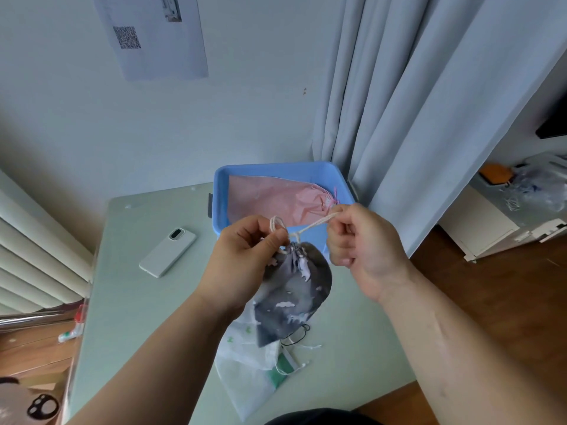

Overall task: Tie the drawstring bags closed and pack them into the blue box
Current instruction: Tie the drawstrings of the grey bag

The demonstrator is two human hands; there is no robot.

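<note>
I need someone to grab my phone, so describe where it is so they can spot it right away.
Start at the pale green table and find the blue box at its far edge. The phone lies face down to the left of that box, apart from it. It is the only hard, flat white slab there; everything else nearby is soft cloth bags.

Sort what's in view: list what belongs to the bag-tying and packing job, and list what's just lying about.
For the job:
grey bag, held up by both hands
its cord, pulled between left hand and right hand
blue box
pink bag, already in the box
white bags on the table

Lying about:
phone
wall paper
curtain
</note>
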